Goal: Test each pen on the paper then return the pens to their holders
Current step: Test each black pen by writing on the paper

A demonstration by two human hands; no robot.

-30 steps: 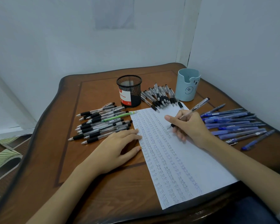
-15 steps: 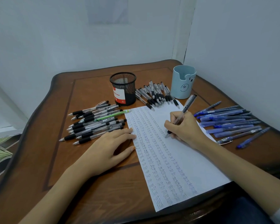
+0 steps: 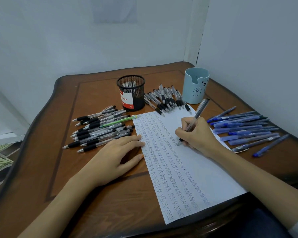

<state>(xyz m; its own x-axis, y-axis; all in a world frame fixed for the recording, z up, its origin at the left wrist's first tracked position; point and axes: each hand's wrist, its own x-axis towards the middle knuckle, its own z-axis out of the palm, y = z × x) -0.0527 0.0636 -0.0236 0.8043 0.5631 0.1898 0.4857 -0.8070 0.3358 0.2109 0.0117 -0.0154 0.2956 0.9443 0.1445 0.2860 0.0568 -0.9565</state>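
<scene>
A white sheet of paper (image 3: 203, 170) covered with columns of the word "test" lies on the wooden table (image 3: 96, 200). My right hand (image 3: 198, 136) grips a clear pen with a black grip (image 3: 195, 115), its tip touching the paper. My left hand (image 3: 115, 158) lies flat, fingertips pressing the paper's left edge. A black mesh holder (image 3: 131, 92) and a light blue bear-face holder (image 3: 195, 85) stand at the back, both looking empty. Several black-grip pens (image 3: 101, 128) lie left of the paper, several more (image 3: 167, 98) lie between the holders, and several blue pens (image 3: 244, 128) lie to the right.
White walls close in behind and to the right of the table. A green pen (image 3: 120, 121) lies among the left pile. The table's curved edge drops off at the left, where patterned floor (image 3: 0, 157) shows.
My right hand has tilted the pen more upright and brought its tip down and left onto the paper. My left hand stays on the paper's edge. The camera moved slightly.
</scene>
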